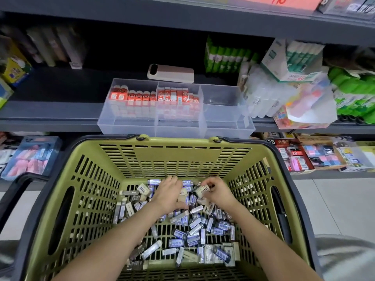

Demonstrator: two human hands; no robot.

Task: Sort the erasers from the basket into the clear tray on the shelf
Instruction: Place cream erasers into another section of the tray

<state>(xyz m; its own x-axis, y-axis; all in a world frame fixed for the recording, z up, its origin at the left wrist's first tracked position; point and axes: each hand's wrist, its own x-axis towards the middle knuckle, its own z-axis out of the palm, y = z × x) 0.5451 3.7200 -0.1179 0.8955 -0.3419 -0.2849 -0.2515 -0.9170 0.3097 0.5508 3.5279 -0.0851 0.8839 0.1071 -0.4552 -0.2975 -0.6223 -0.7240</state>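
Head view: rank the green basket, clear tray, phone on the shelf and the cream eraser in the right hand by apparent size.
1. green basket (nearest, so enlarged)
2. clear tray
3. phone
4. cream eraser, pinched by the right hand

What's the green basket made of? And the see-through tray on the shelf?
The basket looks like hard moulded plastic, matte olive green: its walls have even slots. The tray looks like clear, slightly frosted plastic: red packs show through its walls.
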